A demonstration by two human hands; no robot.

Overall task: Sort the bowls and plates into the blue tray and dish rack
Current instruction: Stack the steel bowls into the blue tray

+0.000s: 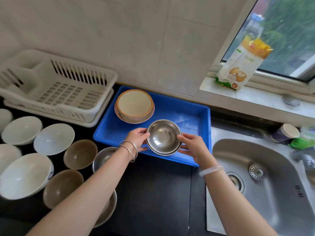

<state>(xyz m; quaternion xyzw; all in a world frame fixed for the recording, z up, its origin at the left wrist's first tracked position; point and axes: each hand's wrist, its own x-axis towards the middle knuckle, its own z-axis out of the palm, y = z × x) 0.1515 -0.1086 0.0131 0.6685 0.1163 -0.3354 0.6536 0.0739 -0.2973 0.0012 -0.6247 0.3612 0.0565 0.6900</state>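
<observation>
A stack of steel bowls point(163, 137) hangs over the near edge of the blue tray point(190, 120). My left hand point(138, 137) grips its left rim and my right hand point(193, 147) its right rim. At the tray's far left a cream bowl point(134, 103) sits on a patterned plate point(122, 116). The white dish rack point(58, 89) stands empty at the back left. On the black counter to the left lie several white bowls point(54, 138), brown bowls point(80, 154) and steel bowls point(104, 156), one partly hidden under my left arm.
A steel sink point(265, 184) lies to the right, with a tap point(305, 159) at its far edge. A paper cup point(286, 133) and a green bag point(303, 142) sit behind the sink. A food packet point(242, 63) leans on the window sill.
</observation>
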